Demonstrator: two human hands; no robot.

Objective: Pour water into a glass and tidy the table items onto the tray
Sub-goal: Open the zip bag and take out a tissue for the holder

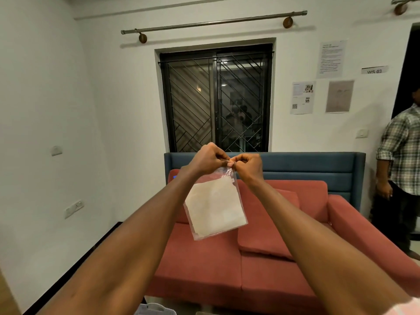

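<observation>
1. Both arms are raised and stretched forward at about chest height, with the hands meeting in the middle of the head view.
2. The left hand (208, 159) has its fingers curled and pinches the top edge of a clear plastic bag (216, 205).
3. The right hand (247, 165) is likewise curled, pinching the same top edge just beside the left; the fingertips of the two hands touch or nearly touch.
4. The bag hangs below the hands, tilted, its lower end swung toward the left. Inside it sits a flat, pale, folded sheet that fills most of the bag; whether this is cloth or paper cannot be told.
5. The bag is held in the air, in front of a red sofa (261, 269) and touching no surface.
6. Behind the sofa stands a blue high-backed panel (318, 167), and above it a dark window (217, 98) with a diagonal metal grille.
7. A bare curtain rod (213, 22) is fixed over the window.
8. Printed papers (303, 97) and a label reading "WS 03" (374, 70) are stuck to the right wall.
9. A second person in a checked shirt (402, 151) stands at the right edge.
10. A white item (154, 310) shows at the bottom edge, too cropped to identify.
</observation>
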